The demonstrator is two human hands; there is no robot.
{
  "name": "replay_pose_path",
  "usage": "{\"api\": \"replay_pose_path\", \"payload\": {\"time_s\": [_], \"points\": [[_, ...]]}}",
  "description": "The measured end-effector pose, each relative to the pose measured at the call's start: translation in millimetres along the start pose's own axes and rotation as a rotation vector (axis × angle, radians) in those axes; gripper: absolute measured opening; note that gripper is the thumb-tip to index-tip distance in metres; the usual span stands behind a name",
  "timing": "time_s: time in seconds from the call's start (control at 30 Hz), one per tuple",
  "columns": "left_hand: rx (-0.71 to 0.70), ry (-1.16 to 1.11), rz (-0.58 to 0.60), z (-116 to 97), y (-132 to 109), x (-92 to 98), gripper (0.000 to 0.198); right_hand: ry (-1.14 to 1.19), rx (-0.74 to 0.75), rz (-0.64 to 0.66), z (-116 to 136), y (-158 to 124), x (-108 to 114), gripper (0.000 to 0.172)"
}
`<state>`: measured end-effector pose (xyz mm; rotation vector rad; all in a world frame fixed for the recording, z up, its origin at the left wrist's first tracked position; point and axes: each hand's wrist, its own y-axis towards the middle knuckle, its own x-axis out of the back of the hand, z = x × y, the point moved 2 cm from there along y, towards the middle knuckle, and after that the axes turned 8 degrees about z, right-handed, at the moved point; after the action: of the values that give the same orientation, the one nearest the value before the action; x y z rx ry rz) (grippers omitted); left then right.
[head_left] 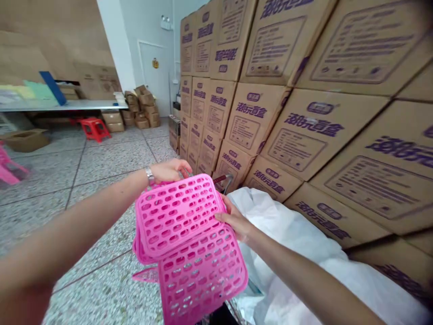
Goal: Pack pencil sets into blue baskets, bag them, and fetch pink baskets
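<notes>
A bright pink plastic basket point(182, 210) with rows of oval holes is held tilted in front of me. A second pink perforated panel point(204, 275) hangs below it, overlapping its lower edge; I cannot tell whether the two are joined. My left hand point(171, 171), with a metal watch band at the wrist, is at the far edge, its fingers curled and partly hidden behind the plastic. On the right side, my right hand point(233, 219) grips the rim, thumb on the near face. A thin pink piece point(146, 274) sticks out at the lower left.
Stacked cartons point(304, 131) with purple print form a wall on the right. White plastic sacking point(287, 243) bulges below them. Across the speckled floor point(101, 234) are a red stool point(95, 128), an open carton point(25, 140) and a long table point(91, 105).
</notes>
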<state>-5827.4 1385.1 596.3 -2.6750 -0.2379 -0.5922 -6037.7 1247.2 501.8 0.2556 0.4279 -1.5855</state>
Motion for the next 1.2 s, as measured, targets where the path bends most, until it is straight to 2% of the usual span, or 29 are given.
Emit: {"api": "replay_pose_path", "payload": {"time_s": [0.1, 0.17, 0.27, 0.37, 0.43, 0.5, 0.57, 0.6, 0.63, 0.67, 0.73, 0.8, 0.9, 1.0, 1.1, 1.2], "points": [[0.119, 0.001, 0.078, 29, 27, -9.2, 0.049, 0.204, -0.051, 0.007, -56, 4, 11, 0.069], [0.156, -0.031, 0.113, 44, 44, -13.1, 0.041, 0.285, -0.076, 0.01, -81, 9, 17, 0.066], [0.184, -0.089, 0.122, 57, 66, -7.8, 0.034, 0.352, -0.113, 0.018, -100, 26, 29, 0.062], [0.218, -0.11, 0.077, 62, 80, 18.8, 0.043, 0.365, -0.126, -0.005, -102, 54, 48, 0.067], [0.175, -0.053, -0.082, 65, 83, 47.8, 0.048, 0.349, -0.111, -0.014, -97, 77, 64, 0.069], [0.118, -0.044, -0.373, 75, 76, 75.7, 0.052, 0.319, -0.088, -0.021, -91, 102, 81, 0.066], [0.126, -0.209, -0.663, 96, 59, 88.3, 0.057, 0.277, -0.073, -0.033, -85, 126, 95, 0.061], [0.153, -0.35, -0.752, 111, 47, 85.7, 0.059, 0.257, -0.067, -0.04, -83, 137, 99, 0.058], [0.177, -0.507, -0.788, 126, 36, 77.3, 0.063, 0.239, -0.06, -0.045, -81, 148, 101, 0.057], [0.187, -0.657, -0.77, 141, 25, 64.2, 0.068, 0.226, -0.051, -0.048, -79, 158, 102, 0.057], [0.148, -0.893, -0.657, 167, 3, 30.8, 0.077, 0.209, -0.033, -0.045, -77, 174, 96, 0.058], [0.088, -1.025, -0.564, 186, -17, -1.6, 0.082, 0.193, -0.031, -0.019, -81, 187, 85, 0.062], [0.08, -1.073, -0.528, 204, -43, -35.2, 0.082, 0.179, -0.093, 0.039, -97, 195, 64, 0.068], [0.1, -1.087, -0.576, 216, -67, -56.1, 0.075, 0.202, -0.216, 0.042, -126, 187, 38, 0.073], [0.127, -1.153, -0.641, 227, -95, -79.0, 0.069, 0.259, -0.302, -0.021, -157, 167, 8, 0.075], [0.149, -1.231, -0.638, 240, -131, -105.7, 0.071, 0.279, -0.34, -0.101, -186, 143, -25, 0.081]]}}
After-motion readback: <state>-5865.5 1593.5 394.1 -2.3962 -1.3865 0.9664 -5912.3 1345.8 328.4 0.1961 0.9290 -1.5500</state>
